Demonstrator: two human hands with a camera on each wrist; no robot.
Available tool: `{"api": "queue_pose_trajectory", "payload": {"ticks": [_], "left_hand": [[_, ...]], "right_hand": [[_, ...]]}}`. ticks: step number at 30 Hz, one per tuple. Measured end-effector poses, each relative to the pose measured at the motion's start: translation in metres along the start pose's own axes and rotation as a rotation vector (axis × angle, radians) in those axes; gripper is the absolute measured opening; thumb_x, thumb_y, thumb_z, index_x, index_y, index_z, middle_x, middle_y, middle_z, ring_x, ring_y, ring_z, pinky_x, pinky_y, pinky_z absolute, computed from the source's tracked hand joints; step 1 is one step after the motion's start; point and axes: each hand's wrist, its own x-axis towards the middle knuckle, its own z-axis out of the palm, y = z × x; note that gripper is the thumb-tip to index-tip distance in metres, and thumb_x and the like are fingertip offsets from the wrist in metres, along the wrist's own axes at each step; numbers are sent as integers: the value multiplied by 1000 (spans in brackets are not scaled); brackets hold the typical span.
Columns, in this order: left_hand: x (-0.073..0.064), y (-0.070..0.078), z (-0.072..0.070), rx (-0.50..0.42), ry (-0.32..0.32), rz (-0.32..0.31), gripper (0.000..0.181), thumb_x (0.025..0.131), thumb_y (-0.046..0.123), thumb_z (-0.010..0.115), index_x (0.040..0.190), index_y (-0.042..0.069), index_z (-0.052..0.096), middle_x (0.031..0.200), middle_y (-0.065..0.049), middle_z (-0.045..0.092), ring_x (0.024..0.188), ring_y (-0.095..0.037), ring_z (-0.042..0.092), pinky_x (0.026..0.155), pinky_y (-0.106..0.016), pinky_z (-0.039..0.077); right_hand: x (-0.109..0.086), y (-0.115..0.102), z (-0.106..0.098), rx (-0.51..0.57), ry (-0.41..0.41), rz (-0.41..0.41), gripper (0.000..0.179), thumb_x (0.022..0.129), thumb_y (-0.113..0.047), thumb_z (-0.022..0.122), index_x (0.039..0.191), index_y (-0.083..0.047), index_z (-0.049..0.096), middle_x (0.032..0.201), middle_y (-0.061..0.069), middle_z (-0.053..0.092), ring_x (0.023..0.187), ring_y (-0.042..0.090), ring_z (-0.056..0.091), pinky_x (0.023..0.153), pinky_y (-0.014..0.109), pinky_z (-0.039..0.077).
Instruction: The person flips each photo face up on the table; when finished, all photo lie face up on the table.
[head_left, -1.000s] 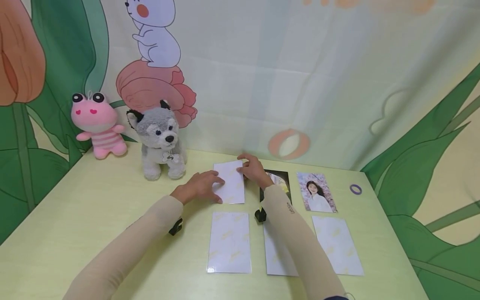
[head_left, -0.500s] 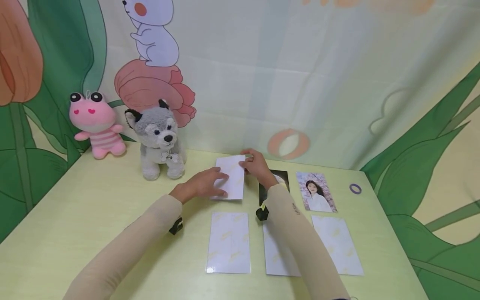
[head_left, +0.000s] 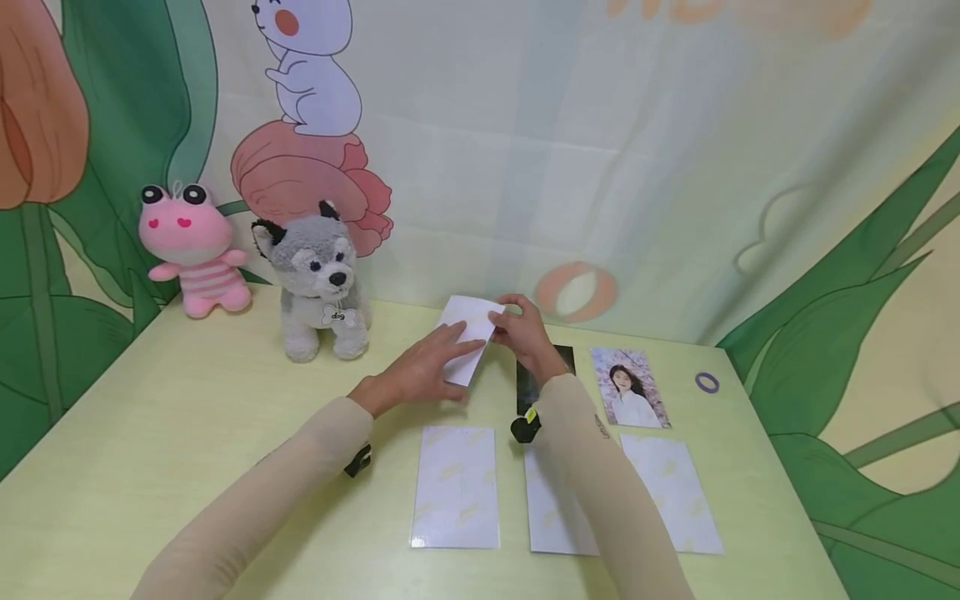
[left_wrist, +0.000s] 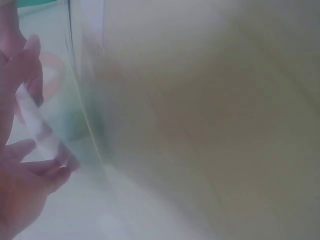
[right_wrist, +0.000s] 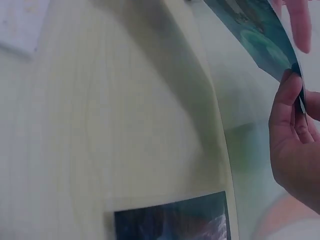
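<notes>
My right hand (head_left: 527, 337) pinches the right side of a photo card (head_left: 471, 312), its white back turned up and its far end raised. The right wrist view shows the card's green picture side (right_wrist: 270, 42), with the thumb and fingers at one corner. My left hand (head_left: 422, 365) lies across the card's left side, fingers spread and fairly straight; its thumb is by the near edge. In the left wrist view, the fingers (left_wrist: 47, 175) are at the card's lower corner. A dark photo (head_left: 531, 387) lies under the right wrist, partly hidden by the forearm.
Three white-backed cards (head_left: 454, 487) lie in the near row, the middle one partly under the right forearm. To the right are a portrait photo (head_left: 630, 388) and a purple ring (head_left: 707, 382). A husky plush (head_left: 318, 287) and a pink frog plush (head_left: 197, 258) stand back left.
The card has come up off the table and tilted, moving slightly right and away. Both hands have shifted with it, the left fingers reaching further over its back.
</notes>
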Motion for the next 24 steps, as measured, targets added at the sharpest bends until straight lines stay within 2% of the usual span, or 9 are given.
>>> {"api": "queue_pose_trajectory", "payload": {"ticks": [6, 13, 16, 19, 24], "left_hand": [[1, -1, 4, 37, 169, 108, 70, 80, 25, 85, 143, 18, 56, 157, -22, 38, 145, -42, 37, 112, -54, 38], [3, -1, 7, -21, 306, 161, 64, 87, 24, 79, 145, 18, 53, 145, -15, 55, 132, -33, 54, 100, -51, 50], [4, 0, 8, -33, 380, 174, 58, 88, 23, 78, 142, 17, 57, 138, -13, 61, 124, -31, 61, 94, -49, 53], [7, 0, 8, -46, 416, 187, 51, 88, 20, 77, 136, 14, 62, 133, -12, 63, 121, -30, 62, 92, -47, 54], [10, 4, 7, -119, 443, 177, 38, 88, 11, 77, 125, 10, 68, 125, -12, 63, 117, -29, 61, 92, -46, 53]], "right_hand": [[-2, -3, 0, 130, 21, 6, 29, 98, -5, 61, 124, -7, 51, 90, 6, 62, 68, 11, 63, 64, 22, 53], [-3, -5, -2, 215, 28, 10, 41, 99, -7, 61, 137, -1, 45, 88, 4, 64, 73, 11, 65, 68, 21, 55], [-3, -3, -2, 249, 19, 9, 35, 99, -6, 61, 130, -2, 48, 86, 4, 66, 73, 11, 65, 68, 22, 56], [-3, -2, 0, 276, 8, 7, 25, 98, -5, 61, 121, -5, 50, 83, 4, 66, 72, 13, 66, 69, 23, 57], [-4, -2, 4, 275, 11, 2, 15, 98, -8, 61, 110, -10, 52, 80, 4, 66, 71, 14, 66, 69, 24, 57]]}}
